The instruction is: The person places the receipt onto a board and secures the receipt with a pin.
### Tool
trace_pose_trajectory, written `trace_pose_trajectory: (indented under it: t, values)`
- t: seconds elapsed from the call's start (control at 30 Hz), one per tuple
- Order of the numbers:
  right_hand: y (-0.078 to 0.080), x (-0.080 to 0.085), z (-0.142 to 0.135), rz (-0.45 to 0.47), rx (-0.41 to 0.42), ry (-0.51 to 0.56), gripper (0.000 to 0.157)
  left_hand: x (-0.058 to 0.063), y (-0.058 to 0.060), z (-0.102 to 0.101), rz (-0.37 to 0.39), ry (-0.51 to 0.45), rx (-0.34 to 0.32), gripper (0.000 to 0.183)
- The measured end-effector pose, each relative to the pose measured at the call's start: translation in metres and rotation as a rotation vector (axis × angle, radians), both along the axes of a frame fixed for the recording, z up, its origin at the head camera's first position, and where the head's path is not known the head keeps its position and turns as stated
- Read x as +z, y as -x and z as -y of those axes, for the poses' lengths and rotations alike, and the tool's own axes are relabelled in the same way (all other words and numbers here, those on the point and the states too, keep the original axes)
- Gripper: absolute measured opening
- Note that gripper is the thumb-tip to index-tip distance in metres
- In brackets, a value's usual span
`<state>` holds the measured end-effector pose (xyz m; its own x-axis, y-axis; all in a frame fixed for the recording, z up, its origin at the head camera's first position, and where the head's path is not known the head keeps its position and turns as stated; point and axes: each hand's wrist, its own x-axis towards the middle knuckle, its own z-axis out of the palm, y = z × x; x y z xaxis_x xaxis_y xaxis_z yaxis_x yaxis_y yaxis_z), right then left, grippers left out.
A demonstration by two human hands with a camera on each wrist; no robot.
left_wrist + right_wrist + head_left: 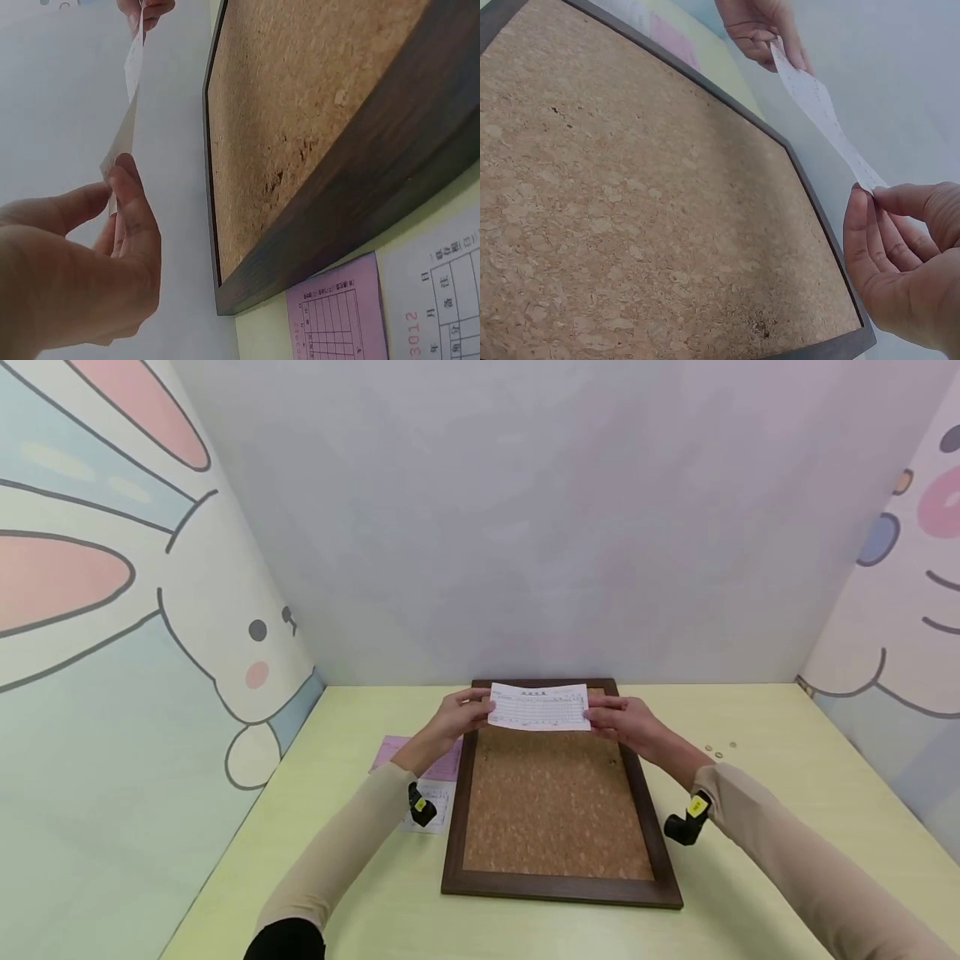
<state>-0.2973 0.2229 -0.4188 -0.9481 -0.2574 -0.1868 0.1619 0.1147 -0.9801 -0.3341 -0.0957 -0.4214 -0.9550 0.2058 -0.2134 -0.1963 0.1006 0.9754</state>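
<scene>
A white printed receipt slip (538, 707) with ruled lines is stretched between both hands, held above the far end of a cork board (558, 810) in a dark brown frame. My left hand (465, 714) pinches its left end between thumb and fingers. At the right end, my right hand (626, 722) pinches it the same way. Seen from the right wrist, the slip (821, 112) bends slightly along its length and stays apart from the cork.
Left of the board lie a pink slip (447, 766) and a white slip (433, 806), partly behind the left arm. Several small brass-coloured pieces (718, 755), perhaps thumbtacks, lie on the table (780, 827) to the right. A grey wall (555, 527) stands behind.
</scene>
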Motion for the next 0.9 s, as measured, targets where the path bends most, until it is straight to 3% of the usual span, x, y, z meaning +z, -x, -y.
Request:
trace_pose_trajectory:
  t: [0.37,0.7,0.9]
  values:
    - [0.017,-0.008,-0.003,-0.001,-0.085,-0.057,0.055,-0.013,0.017,-0.013,0.028,-0.009,0.025,0.046]
    - [0.036,-0.019,-0.003,-0.016,-0.11,-0.163,0.05,-0.025,0.031,-0.023,0.002,0.043,0.03,0.044]
    - [0.042,-0.029,-0.005,-0.029,-0.11,-0.223,0.047,-0.028,0.034,-0.027,0.017,0.068,0.04,0.043]
